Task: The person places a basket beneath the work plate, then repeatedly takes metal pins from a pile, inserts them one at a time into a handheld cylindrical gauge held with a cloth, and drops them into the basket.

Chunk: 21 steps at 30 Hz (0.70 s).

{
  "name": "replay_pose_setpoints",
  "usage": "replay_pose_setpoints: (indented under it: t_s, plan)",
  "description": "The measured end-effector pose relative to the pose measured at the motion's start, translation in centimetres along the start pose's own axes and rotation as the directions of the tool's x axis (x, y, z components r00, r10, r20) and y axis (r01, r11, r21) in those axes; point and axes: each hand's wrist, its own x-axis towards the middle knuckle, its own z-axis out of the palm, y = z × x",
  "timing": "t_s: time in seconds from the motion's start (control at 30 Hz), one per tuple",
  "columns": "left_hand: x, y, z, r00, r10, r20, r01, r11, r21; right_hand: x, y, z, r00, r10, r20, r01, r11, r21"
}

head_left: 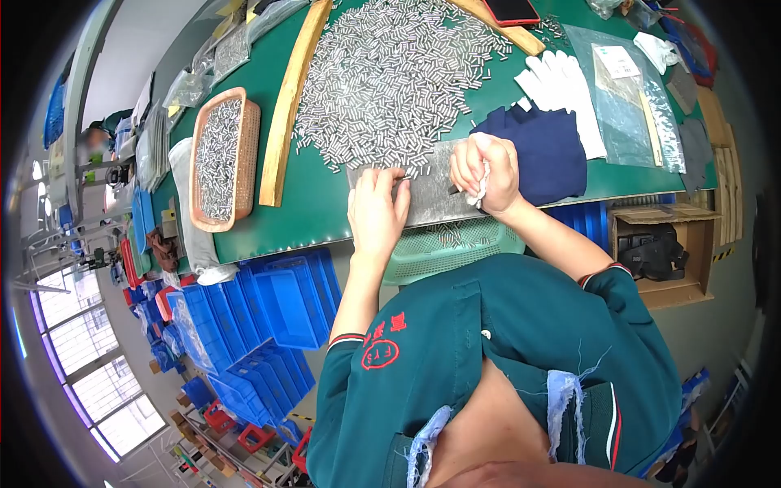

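Note:
My left hand point(376, 203) rests at the left part of a grey metal plate point(431, 185), its fingertips beside small metal pins at the plate's far edge. Its thumb stands apart from the fingers; whether a pin sits under the fingertips is too small to tell. My right hand point(490, 169) is closed in a fist over the plate's right end, with a crumpled white cloth point(482, 189) showing below the fingers. A small dark tip juts out left of that fist. Beyond the plate spreads a large heap of short metal pins point(390, 81).
Wooden strips point(293, 106) flank the heap. An orange basket point(246, 163) of pins stands left. Dark blue fabric point(553, 154), a white glove point(561, 89) and a plastic bag point(622, 106) lie right. A green basket point(407, 264) sits under the table's front edge; blue bins point(293, 305) stand below left.

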Motion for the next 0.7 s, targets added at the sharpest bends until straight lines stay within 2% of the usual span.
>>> replay_pose_setpoints:
  t_s: [0.23, 0.33, 0.4, 0.5, 0.63, 0.7]
  plan:
    - [0.8, 0.2, -0.3, 0.999, 0.042, -0.002, -0.042, 0.999, 0.010, 0.0, 0.0, -0.1, 1.000, 0.001, -0.001, -0.001, 1.000, -0.008]
    - [0.3, -0.1, -0.5, 0.999, 0.048, 0.003, -0.048, 0.998, 0.044, 0.0, -0.1, -0.3, 1.000, 0.021, 0.016, -0.021, 0.998, 0.058]
    - [-0.3, -0.2, -0.6, 0.999, 0.048, 0.012, -0.049, 0.997, 0.063, 0.0, -0.1, 0.0, 1.000, 0.002, 0.010, -0.002, 1.000, 0.000]
    - [-1.1, 0.4, -0.4, 1.000, 0.029, 0.005, -0.029, 0.999, 0.033, 0.0, 0.0, -0.2, 1.000, 0.013, 0.004, -0.013, 0.999, 0.052]
    - [-1.3, 2.5, 0.9, 0.992, 0.124, 0.030, -0.118, 0.981, -0.154, 0.0, 0.1, -0.1, 1.000, 0.017, 0.008, -0.017, 0.999, 0.032]
    - [-1.1, 3.1, 1.3, 0.994, 0.096, 0.045, -0.086, 0.981, -0.176, -0.1, 0.0, -0.1, 1.000, 0.021, 0.002, -0.021, 0.999, 0.032]
